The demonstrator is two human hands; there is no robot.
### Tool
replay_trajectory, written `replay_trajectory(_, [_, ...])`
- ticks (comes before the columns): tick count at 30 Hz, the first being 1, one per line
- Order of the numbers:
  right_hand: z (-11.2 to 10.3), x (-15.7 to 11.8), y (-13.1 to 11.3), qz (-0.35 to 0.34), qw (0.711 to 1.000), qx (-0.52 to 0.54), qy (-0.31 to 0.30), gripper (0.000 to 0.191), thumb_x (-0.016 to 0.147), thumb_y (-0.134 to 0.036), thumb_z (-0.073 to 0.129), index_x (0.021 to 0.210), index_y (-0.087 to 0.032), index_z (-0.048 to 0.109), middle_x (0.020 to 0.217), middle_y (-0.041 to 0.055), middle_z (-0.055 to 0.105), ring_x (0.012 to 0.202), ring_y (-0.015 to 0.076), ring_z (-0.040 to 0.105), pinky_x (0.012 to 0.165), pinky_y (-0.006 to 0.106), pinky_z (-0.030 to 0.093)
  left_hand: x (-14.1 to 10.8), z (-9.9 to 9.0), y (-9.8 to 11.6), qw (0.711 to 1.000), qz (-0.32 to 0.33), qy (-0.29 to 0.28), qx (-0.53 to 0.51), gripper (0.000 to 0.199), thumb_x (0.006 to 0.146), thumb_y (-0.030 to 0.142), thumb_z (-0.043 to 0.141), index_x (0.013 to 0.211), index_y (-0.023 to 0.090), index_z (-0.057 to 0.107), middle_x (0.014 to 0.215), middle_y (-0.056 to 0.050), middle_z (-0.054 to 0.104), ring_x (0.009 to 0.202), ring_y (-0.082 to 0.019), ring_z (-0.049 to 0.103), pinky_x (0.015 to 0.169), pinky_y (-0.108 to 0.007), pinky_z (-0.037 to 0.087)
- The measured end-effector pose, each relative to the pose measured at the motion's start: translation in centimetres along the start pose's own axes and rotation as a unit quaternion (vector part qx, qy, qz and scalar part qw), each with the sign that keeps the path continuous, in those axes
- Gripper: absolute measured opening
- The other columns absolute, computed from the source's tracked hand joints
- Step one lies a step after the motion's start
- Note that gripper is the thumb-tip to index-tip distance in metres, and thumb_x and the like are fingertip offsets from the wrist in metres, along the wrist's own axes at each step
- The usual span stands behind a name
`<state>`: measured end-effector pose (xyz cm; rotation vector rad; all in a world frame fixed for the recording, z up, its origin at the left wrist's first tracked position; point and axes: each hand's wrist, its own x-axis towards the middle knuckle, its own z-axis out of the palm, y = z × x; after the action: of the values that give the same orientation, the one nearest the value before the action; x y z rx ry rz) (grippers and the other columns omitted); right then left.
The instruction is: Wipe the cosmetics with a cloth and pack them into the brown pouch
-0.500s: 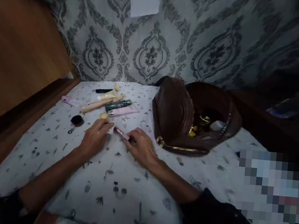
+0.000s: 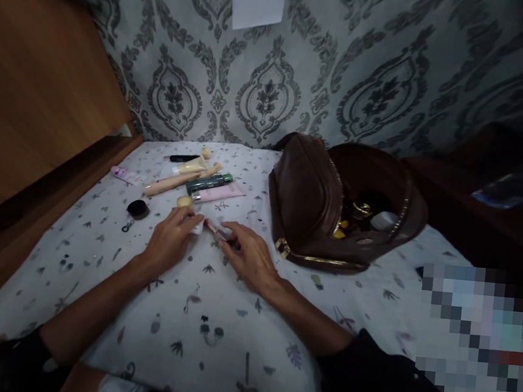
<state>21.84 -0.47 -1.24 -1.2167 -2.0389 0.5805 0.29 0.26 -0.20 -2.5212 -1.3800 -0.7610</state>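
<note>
My right hand is closed on a slim, clear lip gloss tube with a dark red end pointing left. Close by, my left hand pinches a small white piece that looks like tissue, by the red end of the tube. I cannot tell whether the two touch. Just beyond my left fingers lies a yellowish sponge. Past it are a pink squeeze tube, a green tube and a long beige item.
To the right stands an open brown leather bag with things inside. A round black item lies left of my hand, near a small purple-and-white tube. A cream tube lies further back. A wooden panel borders the left side.
The white piece in my left hand shows more, and my right hand's fingers have shifted slightly along the tube. The whole view has moved a little.
</note>
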Motion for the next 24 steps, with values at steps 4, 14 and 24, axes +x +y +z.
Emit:
replay_trajectory(4, [0.0, -0.1, 0.2, -0.01, 1.0, 0.006, -0.003, 0.02, 0.092, -0.023, 0.055, 0.109, -0.02, 0.064, 0.088, 0.0038, 0.066, 0.079, 0.0173, 0.059, 0.072, 0.027, 0.044, 0.0, -0.3, -0.1, 0.998, -0.018, 0.031, -0.056, 0.05, 0.08, -0.002, 0.042, 0.121, 0.019, 0.061, 0.109, -0.009, 0.059, 0.104, -0.022, 0.059, 0.087, -0.038, 0.054])
replay_trajectory(14, [-0.1, 0.2, -0.4, 0.017, 0.998, -0.05, -0.022, 0.01, 0.084, -0.014, 0.058, 0.089, -0.016, 0.066, 0.083, 0.0031, 0.056, 0.078, 0.0172, 0.056, 0.071, 0.028, 0.043, -0.3, 0.3, 3.2, 0.991, 0.128, 0.006, -0.044, 0.056, 0.084, -0.002, 0.04, 0.135, 0.019, 0.05, 0.109, -0.011, 0.059, 0.1, -0.022, 0.055, 0.08, -0.035, 0.055])
replay_trajectory(24, [-0.1, 0.1, -0.4, 0.033, 0.999, -0.023, -0.015, 0.011, 0.083, -0.014, 0.063, 0.093, -0.019, 0.062, 0.083, 0.0007, 0.058, 0.076, 0.0158, 0.055, 0.071, 0.027, 0.042, 0.1, 0.2, 0.8, 1.0, 0.03, -0.009, -0.003, 0.052, 0.078, -0.004, 0.041, 0.122, 0.017, 0.058, 0.11, -0.011, 0.058, 0.103, -0.025, 0.057, 0.076, -0.036, 0.056])
